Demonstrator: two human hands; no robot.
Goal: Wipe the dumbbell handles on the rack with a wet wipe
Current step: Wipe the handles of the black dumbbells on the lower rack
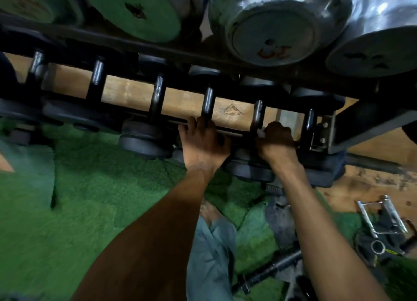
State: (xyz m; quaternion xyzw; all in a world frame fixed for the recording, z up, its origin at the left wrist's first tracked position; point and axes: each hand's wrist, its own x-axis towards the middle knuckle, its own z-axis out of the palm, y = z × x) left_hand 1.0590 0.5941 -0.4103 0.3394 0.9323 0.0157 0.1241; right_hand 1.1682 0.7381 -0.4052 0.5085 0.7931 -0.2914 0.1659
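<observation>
1. Head view looks down at a dark rack (pixel 282 107) whose lower tier carries a row of black dumbbells, their handles running front to back across the gap between the rails.
2. The left hand (pixel 203 140) is wrapped around the near end of one dumbbell handle (pixel 208 102), fingers closed on the bar, just above the front rail.
3. The right hand (pixel 276 140) is closed on the next handle to the right (pixel 259 111), with a small white scrap of wet wipe (pixel 261 132) showing at the thumb side; the wipe seems pinched between the hand and the bar.
4. The two hands are apart, one handle each, side by side.
5. Further handles stand untouched to the left (pixel 158 90) and one to the right (pixel 309 120). Whether they have been wiped cannot be told.
6. Handling, as a judgement: the dumbbells look like solid metal with rubber heads, heavy and stiff, so they are better wiped in place than lifted. The bars are smooth and will be slick once damp.
7. The wipe is thin, soft and limp; it likely works best folded around the bar and slid along its length, with the other hand steadying the rack.
8. Green turf (pixel 90 187) covers the floor below, with loose metal attachments (pixel 381 217) lying at the right.
</observation>
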